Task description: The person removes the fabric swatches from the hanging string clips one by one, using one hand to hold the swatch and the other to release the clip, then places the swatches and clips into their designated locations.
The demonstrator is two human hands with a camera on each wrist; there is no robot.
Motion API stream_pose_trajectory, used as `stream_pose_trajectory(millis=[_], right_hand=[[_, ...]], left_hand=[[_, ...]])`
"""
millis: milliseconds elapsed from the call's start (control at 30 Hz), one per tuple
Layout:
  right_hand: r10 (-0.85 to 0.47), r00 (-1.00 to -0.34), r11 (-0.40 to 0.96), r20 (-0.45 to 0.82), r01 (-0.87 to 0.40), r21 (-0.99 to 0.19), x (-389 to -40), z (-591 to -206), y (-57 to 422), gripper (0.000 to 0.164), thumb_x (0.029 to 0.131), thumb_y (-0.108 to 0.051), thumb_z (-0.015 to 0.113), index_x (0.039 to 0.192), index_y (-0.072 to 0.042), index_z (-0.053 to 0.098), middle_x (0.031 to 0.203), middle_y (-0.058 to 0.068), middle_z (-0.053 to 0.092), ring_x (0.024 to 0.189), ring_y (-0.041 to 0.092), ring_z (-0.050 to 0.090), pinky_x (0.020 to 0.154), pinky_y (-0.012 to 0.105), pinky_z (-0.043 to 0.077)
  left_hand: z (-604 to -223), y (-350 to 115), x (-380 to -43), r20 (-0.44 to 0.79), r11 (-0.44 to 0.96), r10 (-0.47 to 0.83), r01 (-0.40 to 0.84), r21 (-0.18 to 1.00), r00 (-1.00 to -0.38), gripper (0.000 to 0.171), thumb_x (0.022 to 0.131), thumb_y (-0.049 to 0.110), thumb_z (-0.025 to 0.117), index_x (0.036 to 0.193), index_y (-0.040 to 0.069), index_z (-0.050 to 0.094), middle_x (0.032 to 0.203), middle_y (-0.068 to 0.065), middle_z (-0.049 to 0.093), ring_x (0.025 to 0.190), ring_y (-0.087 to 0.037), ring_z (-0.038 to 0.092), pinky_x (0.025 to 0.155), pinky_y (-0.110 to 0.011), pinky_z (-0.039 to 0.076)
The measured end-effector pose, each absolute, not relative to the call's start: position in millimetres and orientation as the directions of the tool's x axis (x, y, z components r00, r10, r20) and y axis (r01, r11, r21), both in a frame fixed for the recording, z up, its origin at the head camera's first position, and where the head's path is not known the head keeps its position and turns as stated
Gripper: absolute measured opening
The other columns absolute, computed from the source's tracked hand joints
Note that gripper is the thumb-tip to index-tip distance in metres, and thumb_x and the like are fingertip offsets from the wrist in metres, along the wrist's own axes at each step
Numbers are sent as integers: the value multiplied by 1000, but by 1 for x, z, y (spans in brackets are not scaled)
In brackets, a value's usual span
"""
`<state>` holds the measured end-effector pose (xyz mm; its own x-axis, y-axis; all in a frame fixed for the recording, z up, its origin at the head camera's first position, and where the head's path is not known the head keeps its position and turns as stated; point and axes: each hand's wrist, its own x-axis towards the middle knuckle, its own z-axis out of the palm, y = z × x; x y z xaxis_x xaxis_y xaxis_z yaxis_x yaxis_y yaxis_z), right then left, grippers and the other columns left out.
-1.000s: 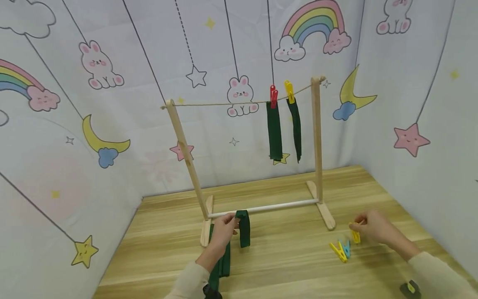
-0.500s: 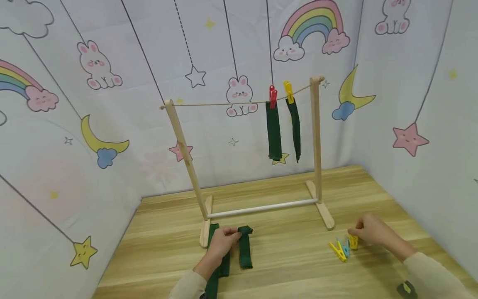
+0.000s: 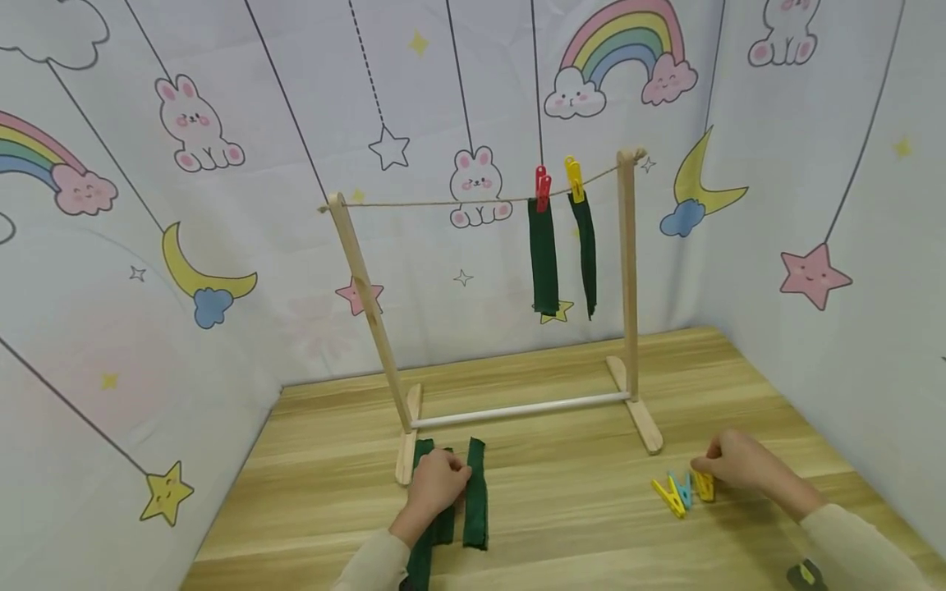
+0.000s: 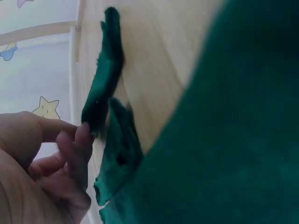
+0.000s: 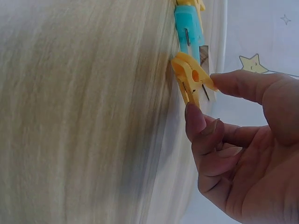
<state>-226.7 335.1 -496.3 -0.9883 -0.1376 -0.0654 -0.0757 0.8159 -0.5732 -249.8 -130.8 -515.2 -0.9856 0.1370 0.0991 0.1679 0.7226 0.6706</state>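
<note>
My left hand (image 3: pixel 436 483) is low over the table, thumb and finger pinching the left edge of a dark green cloth strip (image 3: pixel 476 501). The left wrist view has the fingertips at one end of that strip (image 4: pixel 107 70). More green strips (image 3: pixel 419 562) lie beneath the left hand and wrist, partly covered. At the right, my right hand (image 3: pixel 741 461) pinches a yellow clothespin (image 5: pixel 190 77) between thumb and fingers, close over the table. Beside it lie a blue clothespin (image 3: pixel 684 490) and another yellow clothespin (image 3: pixel 668 497).
A wooden stand (image 3: pixel 628 279) with a string (image 3: pixel 414 203) across its top stands behind the hands. Two green strips (image 3: pixel 544 258) hang there, under a red clothespin (image 3: pixel 543 189) and a yellow one. A small dark item (image 3: pixel 805 574) lies near the right sleeve.
The left hand has lowered the folded green strip, which now lies straight on the table. My right hand stays near the same spot with the yellow clothespin.
</note>
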Motion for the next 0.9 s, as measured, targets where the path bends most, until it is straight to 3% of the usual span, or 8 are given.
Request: stream_pose_trajectory(millis=[100,200,433,900], right_hand=[[-142,-988,815,-53,-87,-572,-227,-499,334,30,88,-18,72,63,-9,59,55,-4,46,52,11,40,47,23,33],[-151,-987,813,-53,-93,-575,-227,-501,332,31,89,-18,72,63,-9,59,53,-5,45,50,9,39,46,22,32],[-142,-988,822,-68,-80,-564,-228,-502,330,29,89,-21,71,66,-8,60,56,-3,48,52,11,42,47,24,35],[-147,-986,822,-84,-75,-564,-230,-501,331,26,92,-23,71,79,0,67,65,1,55,59,15,49,52,28,41]], left_hand=[[-516,-133,-249,96,777,111,147,612,-989,39,89,10,67,53,17,55,45,12,38,42,-7,35,41,-23,25],[-519,-137,-250,81,791,98,127,598,-992,35,87,9,68,54,16,57,47,10,37,44,-8,34,42,-24,25],[-517,-141,-252,87,808,95,128,575,-992,8,87,11,73,81,11,68,68,3,60,54,-11,51,46,-30,41],[-515,-143,-251,87,818,129,156,553,-988,10,89,10,73,79,10,73,69,2,64,54,-10,52,48,-29,43]])
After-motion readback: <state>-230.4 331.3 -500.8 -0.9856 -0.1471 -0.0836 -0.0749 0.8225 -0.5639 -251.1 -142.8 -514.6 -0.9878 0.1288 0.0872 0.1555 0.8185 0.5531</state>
